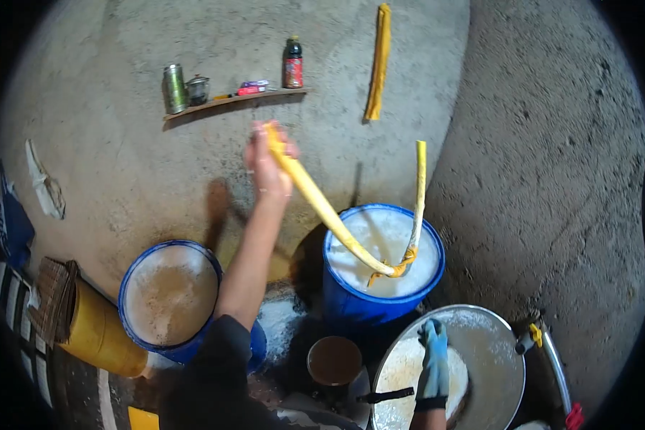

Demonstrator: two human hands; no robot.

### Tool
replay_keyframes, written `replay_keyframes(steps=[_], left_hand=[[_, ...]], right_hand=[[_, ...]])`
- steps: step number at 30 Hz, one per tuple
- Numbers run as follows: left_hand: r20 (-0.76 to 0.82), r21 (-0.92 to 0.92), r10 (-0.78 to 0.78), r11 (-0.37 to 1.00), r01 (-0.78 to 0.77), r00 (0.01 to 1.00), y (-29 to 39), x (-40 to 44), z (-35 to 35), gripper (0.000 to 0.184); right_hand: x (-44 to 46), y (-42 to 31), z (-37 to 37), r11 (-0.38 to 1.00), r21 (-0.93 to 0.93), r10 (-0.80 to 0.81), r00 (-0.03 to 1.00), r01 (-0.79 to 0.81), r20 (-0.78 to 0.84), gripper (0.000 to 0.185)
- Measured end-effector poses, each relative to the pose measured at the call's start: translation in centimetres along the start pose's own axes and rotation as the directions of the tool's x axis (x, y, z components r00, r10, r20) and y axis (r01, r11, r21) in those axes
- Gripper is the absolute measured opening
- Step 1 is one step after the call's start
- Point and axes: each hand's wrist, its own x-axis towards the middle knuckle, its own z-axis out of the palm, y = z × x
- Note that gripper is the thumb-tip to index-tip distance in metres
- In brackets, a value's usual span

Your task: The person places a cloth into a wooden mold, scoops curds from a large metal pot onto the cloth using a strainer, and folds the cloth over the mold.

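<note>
High in front of the wall, my bare left hand (269, 161) is closed around the upper end of a yellow hose (322, 206). The hose slopes down to the right to a foamy blue barrel (377, 308). Over this barrel, orange cord (408, 259) binds it to an upright yellow-white length (418, 186). My right hand (433, 365), in a light blue glove, is low inside a wide metal basin (498, 365). Beneath it lies a whitish mass (401, 369), and a black strap (385, 395) is beside the wrist. The right fingers' grip is hidden.
A second blue barrel (125, 304) holds brownish froth at left, beside a tipped yellow container (104, 337). A brown round vessel (335, 360) sits between. Bottles and jars stand on a wall shelf (240, 100). At right is a metal pipe (555, 369) with a yellow valve handle (535, 335).
</note>
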Motion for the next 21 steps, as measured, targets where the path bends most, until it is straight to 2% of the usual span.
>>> replay_keyframes(steps=[2, 3, 4, 6, 7, 9, 11, 13, 14, 16, 18, 20, 21], left_hand=[[0.054, 0.005, 0.005, 1.0, -0.005, 0.999, -2.6, -0.3, 2.0, 0.037], [0.095, 0.041, -0.002, 0.999, -0.002, 0.995, -4.4, -0.5, 2.2, 0.036], [0.167, 0.123, 0.042, 0.99, -0.063, 0.985, -6.4, -0.6, 2.1, 0.033], [0.214, 0.256, 0.065, 0.959, -0.12, 0.975, -10.3, -1.0, 2.2, 0.029], [0.215, 0.245, 0.048, 0.964, -0.102, 0.975, -11.9, -0.9, 1.7, 0.029], [0.128, 0.509, 0.014, 0.857, -0.077, 0.992, -16.5, -1.2, 1.0, 0.024], [0.175, 0.699, 0.097, 0.688, -0.193, 0.98, -22.5, -0.3, -1.7, 0.021], [0.171, 0.734, -0.001, 0.667, -0.127, 0.985, -26.2, -1.4, -2.9, 0.022], [0.156, 0.681, -0.173, 0.732, 0.021, 0.972, -26.8, -2.9, -2.8, 0.021], [0.249, 0.733, -0.285, 0.68, 0.012, 0.926, -31.0, -5.2, -5.5, 0.02], [0.361, 0.734, -0.328, 0.677, -0.049, 0.873, -34.0, -8.5, -8.0, 0.02], [0.375, 0.853, -0.488, 0.514, -0.087, 0.788, -36.1, -11.2, -11.3, 0.027], [0.328, 0.933, -0.562, 0.318, -0.167, 0.76, -35.2, -12.4, -11.0, 0.032]], right_hand=[[-2.4, 1.4, -1.0, 0.999, 0.032, 0.017, 0.999, -0.018, 0.033, 0.029], [-2.9, 2.8, -1.6, 0.998, 0.05, 0.044, 0.999, -0.043, -0.004, 0.029], [-3.3, 4.5, -2.6, 0.996, 0.051, 0.071, 0.997, -0.071, -0.014, 0.029], [-6.3, 4.5, -3.9, 0.988, 0.011, 0.152, 0.984, -0.152, -0.093, 0.03], [-7.4, 4.4, -4.2, 0.988, 0.014, 0.157, 0.981, -0.157, -0.114, 0.03], [-10.2, 4.6, -6.0, 0.984, 0.079, 0.166, 0.977, -0.157, -0.13, 0.032], [-12.3, 5.1, -7.7, 0.983, 0.119, 0.157, 0.971, -0.137, -0.18, 0.035], [-14.3, 5.3, -9.1, 0.982, 0.129, 0.166, 0.949, -0.135, -0.27, 0.036], [-15.1, 5.3, -9.6, 0.982, 0.139, 0.162, 0.939, -0.124, -0.302, 0.036], [-16.3, 5.1, -10.2, 0.981, 0.157, 0.161, 0.922, -0.112, -0.352, 0.037], [-17.4, 4.6, -10.5, 0.963, 0.251, 0.184, 0.914, -0.095, -0.362, 0.037], [-18.1, 3.9, -10.3, 0.953, 0.294, 0.185, 0.91, -0.074, -0.37, 0.037], [-18.1, 3.9, -10.2, 0.954, 0.291, 0.175, 0.914, -0.066, -0.366, 0.039]])
